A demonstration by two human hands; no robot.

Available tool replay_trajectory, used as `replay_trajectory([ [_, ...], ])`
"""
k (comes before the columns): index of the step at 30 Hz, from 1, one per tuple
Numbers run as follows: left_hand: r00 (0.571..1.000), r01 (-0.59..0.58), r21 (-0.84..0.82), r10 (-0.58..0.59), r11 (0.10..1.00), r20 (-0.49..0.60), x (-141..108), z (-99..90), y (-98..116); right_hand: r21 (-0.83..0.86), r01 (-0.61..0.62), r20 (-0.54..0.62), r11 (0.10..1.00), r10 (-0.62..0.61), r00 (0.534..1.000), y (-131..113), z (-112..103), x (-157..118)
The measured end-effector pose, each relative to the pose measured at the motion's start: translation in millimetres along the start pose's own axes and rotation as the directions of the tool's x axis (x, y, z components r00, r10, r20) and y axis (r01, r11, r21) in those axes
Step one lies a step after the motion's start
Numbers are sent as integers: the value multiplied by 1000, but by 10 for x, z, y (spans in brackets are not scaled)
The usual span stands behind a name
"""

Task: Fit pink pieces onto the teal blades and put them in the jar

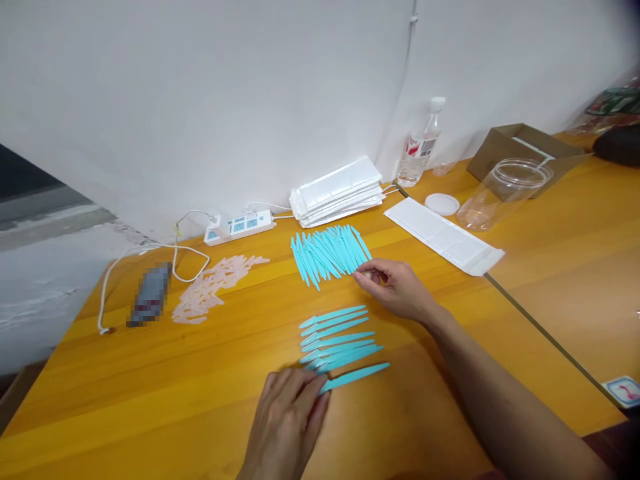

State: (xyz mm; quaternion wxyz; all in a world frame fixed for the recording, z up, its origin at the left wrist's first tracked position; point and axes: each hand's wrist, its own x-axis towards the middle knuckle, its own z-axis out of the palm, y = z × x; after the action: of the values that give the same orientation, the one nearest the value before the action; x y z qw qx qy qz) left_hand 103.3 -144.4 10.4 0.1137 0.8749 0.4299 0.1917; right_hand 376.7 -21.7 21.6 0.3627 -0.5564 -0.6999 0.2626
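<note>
Slim turquoise plastic sticks, shaped like small eyebrow razors, lie in two groups. The farther group is a dense pile (330, 253); the nearer is a loose row (337, 333) of several sticks lying sideways. My left hand (290, 413) is at the near end of this row, its fingers closed on the left end of the nearest turquoise stick (357, 377). At the right edge of the pile is my right hand (395, 287), with thumb and fingers bent together. What its fingertips pinch, if anything, is hidden.
Left of the pile are scattered pale pink plastic pieces (215, 287), a blurred-out dark object (150, 293) and a white cable. Along the wall stand a power strip (240, 227), stacked white sleeves (337, 190) and a water bottle (420, 147). Rightward are a clear jar (500, 197) and cardboard box (525, 143).
</note>
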Motion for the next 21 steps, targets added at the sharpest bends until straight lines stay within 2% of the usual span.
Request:
replay_trajectory([
  [2, 999, 23, 9, -23, 1000, -49, 3, 13, 9, -42, -33, -42, 999, 31, 999, 55, 39, 15],
  [4, 989, 67, 4, -66, 998, -129, 14, -72, -68, -99, -67, -70, 993, 60, 996, 115, 77, 18],
  [8, 923, 228, -38, -229, 973, -308, 7, -444, -426, -221, -144, -105, 965, 123, 987, 197, 134, 49],
  [10, 885, 299, -35, -291, 954, -363, -5, -597, -588, -266, -154, -103, 952, 131, 986, 192, 165, 93],
  [11, 883, 302, -23, -288, 953, -371, -7, -632, -632, -289, -152, -93, 945, 130, 987, 176, 185, 122],
  [13, 931, 219, 14, -204, 976, -304, 4, -601, -627, -349, -142, -57, 926, 131, 990, 126, 232, 186],
  [15, 988, 64, 41, -58, 997, -141, 36, -456, -518, -420, -138, -18, 897, 143, 990, 67, 288, 249],
  [17, 999, -54, 48, 54, 997, 9, 69, -267, -376, -485, -141, 1, 863, 162, 987, 19, 350, 307],
  [18, 996, -82, 54, 80, 995, 49, 80, -182, -316, -510, -145, 6, 848, 172, 985, 2, 380, 334],
  [21, 992, -108, 71, 102, 992, 77, 70, -34, -235, -560, -170, 19, 811, 218, 976, -13, 457, 405],
])
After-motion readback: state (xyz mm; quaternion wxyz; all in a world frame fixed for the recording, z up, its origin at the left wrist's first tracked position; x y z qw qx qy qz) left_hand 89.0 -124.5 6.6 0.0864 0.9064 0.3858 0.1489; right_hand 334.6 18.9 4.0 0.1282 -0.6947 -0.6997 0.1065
